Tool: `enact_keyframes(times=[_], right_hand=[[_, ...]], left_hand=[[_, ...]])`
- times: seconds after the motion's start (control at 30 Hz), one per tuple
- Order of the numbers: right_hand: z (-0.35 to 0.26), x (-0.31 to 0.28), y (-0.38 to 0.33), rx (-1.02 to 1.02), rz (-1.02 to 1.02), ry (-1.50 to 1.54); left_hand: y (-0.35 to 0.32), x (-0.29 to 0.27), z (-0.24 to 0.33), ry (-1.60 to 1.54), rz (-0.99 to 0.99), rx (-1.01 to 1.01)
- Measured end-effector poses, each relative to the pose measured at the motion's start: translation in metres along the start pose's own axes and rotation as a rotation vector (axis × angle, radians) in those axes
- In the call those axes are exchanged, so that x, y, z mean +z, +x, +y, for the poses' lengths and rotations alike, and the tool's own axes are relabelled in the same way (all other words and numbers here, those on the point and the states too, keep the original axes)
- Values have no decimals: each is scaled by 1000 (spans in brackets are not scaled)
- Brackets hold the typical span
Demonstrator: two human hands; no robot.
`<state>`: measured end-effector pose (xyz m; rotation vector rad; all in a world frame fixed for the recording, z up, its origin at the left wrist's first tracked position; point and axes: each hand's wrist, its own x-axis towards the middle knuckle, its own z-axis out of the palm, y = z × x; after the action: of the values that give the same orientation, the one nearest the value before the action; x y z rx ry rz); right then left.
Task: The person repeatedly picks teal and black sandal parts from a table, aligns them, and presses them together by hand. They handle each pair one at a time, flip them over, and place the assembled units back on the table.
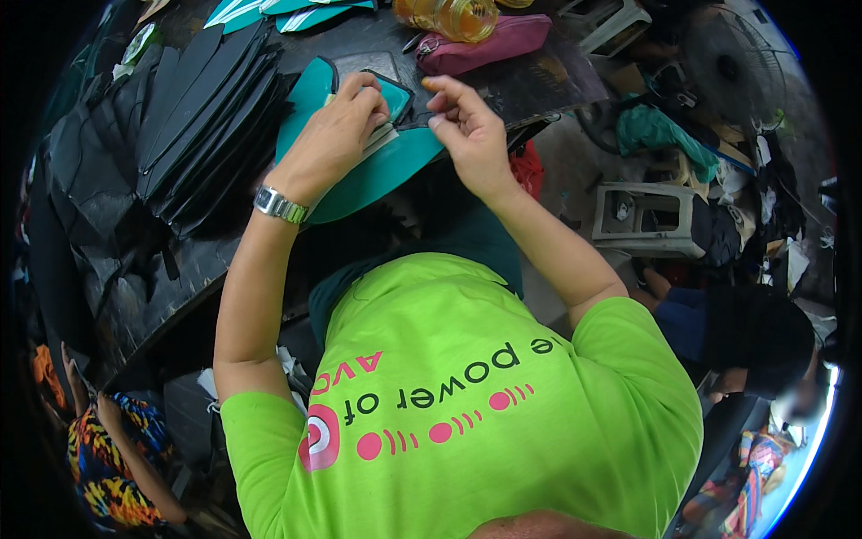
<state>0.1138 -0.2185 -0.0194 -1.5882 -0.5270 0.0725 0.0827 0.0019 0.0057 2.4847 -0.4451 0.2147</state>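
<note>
A teal curved panel [377, 184] with black edging lies at the table's near edge in front of me. Over it rests my left hand [334, 135], wearing a metal watch; its fingers are curled down and closed on the panel, and the fingertips are partly hidden. A pale narrow strip [381, 140] lies on the panel beside those fingers. My right hand [471, 135] hovers by the panel's right side, thumb and fingers bent and apart, with nothing visible between them.
Black flat pieces [206, 108] are stacked in a fan on the left. A maroon pouch [485, 45] and an amber-tinted jar [465, 18] sit at the back, near more teal pieces [314, 16]. Right of the table are a grey stool [646, 242], a fan [729, 65] and other people.
</note>
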Motion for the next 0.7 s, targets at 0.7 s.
enact_keyframes(times=[0.7], right_hand=[[9, 30, -22, -444, -86, -814]], left_hand=[[-80, -27, 35, 38, 70, -109]])
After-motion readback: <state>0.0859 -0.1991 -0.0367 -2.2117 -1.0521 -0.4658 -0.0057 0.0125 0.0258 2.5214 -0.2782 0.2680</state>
